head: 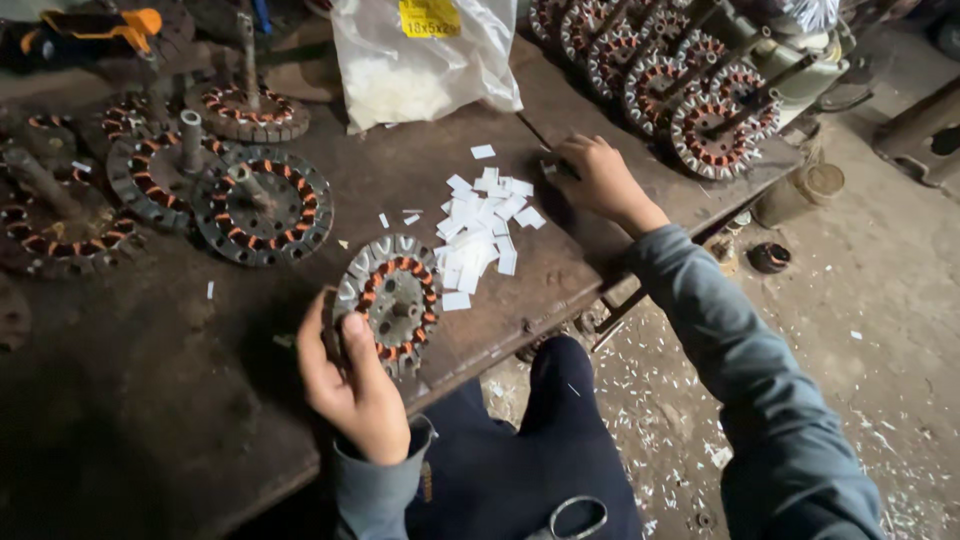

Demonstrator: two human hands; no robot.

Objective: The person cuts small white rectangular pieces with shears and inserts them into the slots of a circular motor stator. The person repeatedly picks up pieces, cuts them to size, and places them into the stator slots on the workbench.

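A wound stator point(392, 300) is gripped at its edge by the left hand point(352, 385) on the tabletop point(150, 400). The right hand point(598, 180) is curled, fingertips pressed to the tabletop beside white paper slips point(485, 225).

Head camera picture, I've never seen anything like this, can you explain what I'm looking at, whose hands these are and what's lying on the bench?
This one picture comes from a camera worn on a person's head, looking down at their own two bare hands over a dark workbench. The left hand grips a round motor stator with copper windings, held at the bench edge. The right hand reaches out and rests on the bench beyond a pile of small white paper slips; what it touches is too dark to tell. More stators lie to the left and at the top right, and a clear plastic bag sits at the back.
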